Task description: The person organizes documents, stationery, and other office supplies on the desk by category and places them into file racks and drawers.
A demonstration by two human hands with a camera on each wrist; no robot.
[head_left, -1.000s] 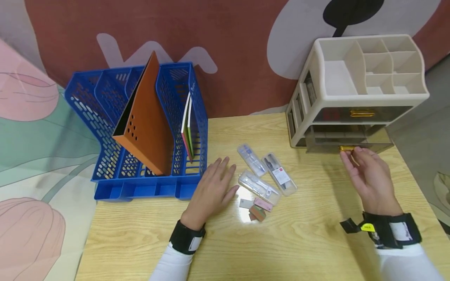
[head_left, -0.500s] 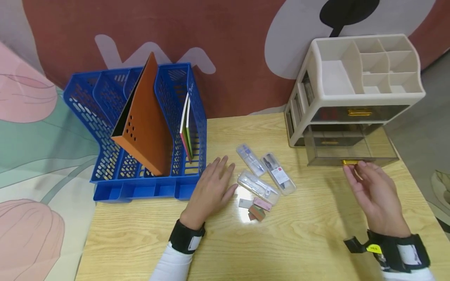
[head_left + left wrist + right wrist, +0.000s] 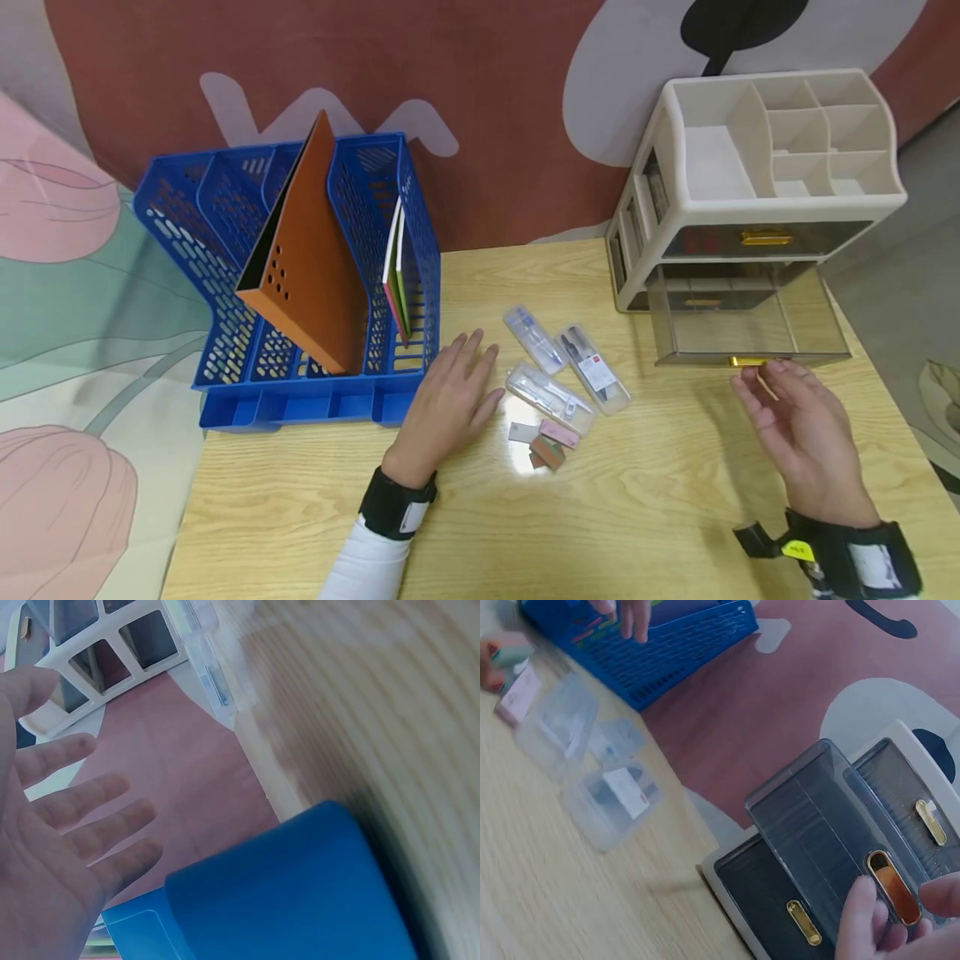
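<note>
My left hand (image 3: 450, 408) rests with spread fingers on the wooden table, beside the blue file rack (image 3: 315, 408). In the left wrist view its palm and spread fingers show. My right hand (image 3: 806, 442) is at the front of a transparent drawer (image 3: 750, 321), pulled out from the white desk organizer (image 3: 697, 196). Its loosely bent fingertips are just below the gold handle (image 3: 746, 362). The right wrist view shows finger and thumb on either side of the handle (image 3: 895, 889), apparently apart from it. Between my hands lie several clear plastic cases (image 3: 551, 398).
Small eraser-like blocks (image 3: 558, 433) lie in front of the cases. An orange folder (image 3: 311, 267) and thin booklets (image 3: 397, 267) stand in the file rack. A patterned cloth (image 3: 510, 125) hangs behind the table. The organizer's upper drawer (image 3: 810, 239) is closed.
The drawer has slid out of the organizer toward me, with my right hand moving back along with it. Now my right fingertips sit slightly off the handle. My left hand stays in place.
</note>
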